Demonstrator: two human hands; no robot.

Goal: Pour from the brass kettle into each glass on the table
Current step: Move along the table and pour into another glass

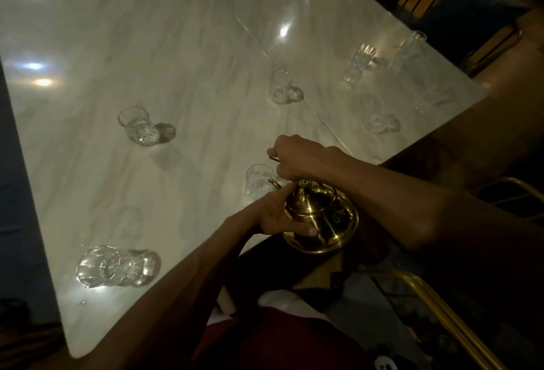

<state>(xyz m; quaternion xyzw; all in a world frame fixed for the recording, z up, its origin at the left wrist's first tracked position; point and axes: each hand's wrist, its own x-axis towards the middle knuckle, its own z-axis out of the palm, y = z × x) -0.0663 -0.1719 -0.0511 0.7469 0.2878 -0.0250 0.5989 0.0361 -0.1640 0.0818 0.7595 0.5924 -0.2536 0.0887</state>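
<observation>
Single head view, looking steeply down, close over marble table (pixel 191 45) edge

A shiny, round-bodied brass kettle (pixel 321 216) with a domed lid is tilted at the near edge of the pale marble table (pixel 176 60), its thin curved spout over a small clear glass (pixel 260 179) just beside it. Other clear glasses stand scattered: one at near left (pixel 100 265), one mid-left (pixel 138 125), one centre (pixel 281 87), more far right (pixel 360 62).
</observation>
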